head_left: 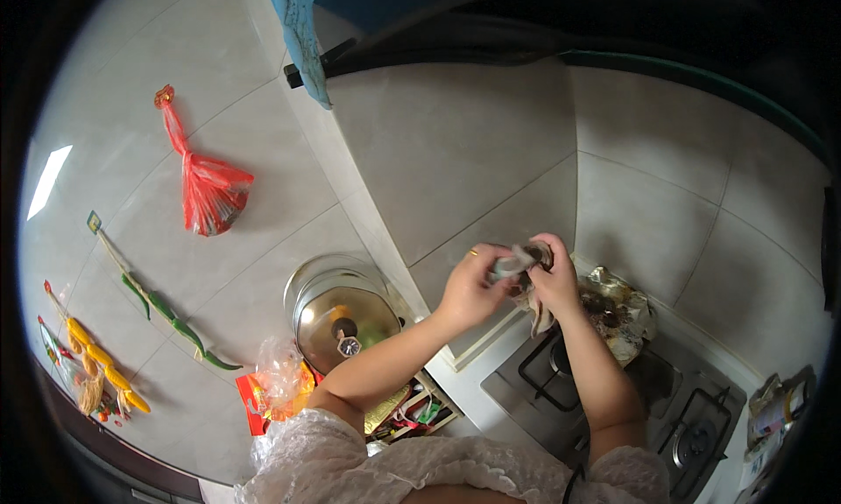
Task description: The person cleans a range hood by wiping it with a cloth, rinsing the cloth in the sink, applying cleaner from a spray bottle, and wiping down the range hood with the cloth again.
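Note:
My left hand (474,286) and my right hand (556,277) both grip a crumpled grey-and-brown cloth (540,319). A ring is on one finger of my left hand. The cloth is bunched between the fingers and partly blurred, and one end hangs down below my right hand. Whether anything is wrapped inside it, I cannot tell. Both hands are raised over the back left part of a gas stove (525,399). To the right of my right hand, soiled crumpled foil (621,320) with dark, burnt-looking stains sits in the tiled corner.
Right of the foil is a burner with a pan support (696,438). Left of the stove stand a lidded metal pot (322,336), a red-and-yellow plastic package (279,392) and a box of small items (420,415). A red plastic bag (213,192) hangs on the wall; a blue cloth (302,37) hangs above.

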`<act>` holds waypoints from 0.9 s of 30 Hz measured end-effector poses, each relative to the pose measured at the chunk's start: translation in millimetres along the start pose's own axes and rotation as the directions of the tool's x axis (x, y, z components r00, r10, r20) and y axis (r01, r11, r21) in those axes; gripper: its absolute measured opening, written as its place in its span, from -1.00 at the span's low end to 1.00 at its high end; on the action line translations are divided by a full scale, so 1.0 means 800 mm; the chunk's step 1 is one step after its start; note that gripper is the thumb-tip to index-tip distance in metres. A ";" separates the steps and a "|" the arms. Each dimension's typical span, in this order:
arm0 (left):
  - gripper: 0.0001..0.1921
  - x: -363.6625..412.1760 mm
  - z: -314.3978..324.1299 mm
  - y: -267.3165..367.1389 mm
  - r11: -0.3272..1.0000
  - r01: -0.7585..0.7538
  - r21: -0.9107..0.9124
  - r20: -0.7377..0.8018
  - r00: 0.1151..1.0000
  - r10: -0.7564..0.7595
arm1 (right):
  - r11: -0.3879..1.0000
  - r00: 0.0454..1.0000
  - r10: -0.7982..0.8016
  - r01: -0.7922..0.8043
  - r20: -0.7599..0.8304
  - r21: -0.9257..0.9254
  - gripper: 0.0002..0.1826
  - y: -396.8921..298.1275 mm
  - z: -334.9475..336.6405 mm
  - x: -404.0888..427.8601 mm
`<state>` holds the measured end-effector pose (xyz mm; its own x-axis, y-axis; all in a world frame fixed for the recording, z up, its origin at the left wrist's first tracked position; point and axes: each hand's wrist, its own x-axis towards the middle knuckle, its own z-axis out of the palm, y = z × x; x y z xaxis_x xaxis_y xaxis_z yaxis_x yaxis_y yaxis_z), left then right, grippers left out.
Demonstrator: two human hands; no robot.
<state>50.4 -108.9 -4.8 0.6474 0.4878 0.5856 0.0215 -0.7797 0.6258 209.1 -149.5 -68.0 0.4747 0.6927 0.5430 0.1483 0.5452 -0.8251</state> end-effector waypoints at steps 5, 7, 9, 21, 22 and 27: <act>-0.54 0.008 0.013 0.016 0.721 -0.572 0.390 0.254 0.820 0.513 | 0.699 0.930 0.348 -0.175 -0.116 0.693 -0.68 -0.019 0.045 0.004; -0.55 0.012 0.009 0.018 0.722 -0.523 0.453 0.235 0.851 0.470 | 0.478 0.950 0.243 -0.292 0.195 0.828 -0.55 -0.012 0.050 0.001; -0.59 0.017 -0.003 0.008 0.705 -0.522 0.480 0.208 0.848 0.487 | 0.339 0.941 0.227 -0.316 0.250 0.886 -0.49 -0.022 0.060 0.001; -0.77 0.049 -0.142 -0.026 0.397 -0.624 0.672 0.116 0.619 0.777 | 0.749 0.925 -0.380 0.329 -0.034 0.575 -0.59 -0.152 0.130 0.125; -0.77 0.058 -0.141 -0.028 0.351 -0.608 0.712 0.137 0.612 0.779 | 0.667 0.720 -0.664 0.692 -0.200 0.276 -0.59 -0.171 0.136 0.152; -0.78 0.084 -0.125 -0.038 0.204 -0.684 0.700 0.344 0.574 0.743 | 0.103 0.076 -0.992 0.942 -0.097 -0.320 -0.67 -0.227 0.179 0.231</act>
<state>16.9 -12.8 67.0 0.6495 -0.4347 0.6239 0.0949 -0.7677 -0.6337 145.8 -53.2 204.5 -0.0271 -0.5339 0.8451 0.7399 0.5578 0.3761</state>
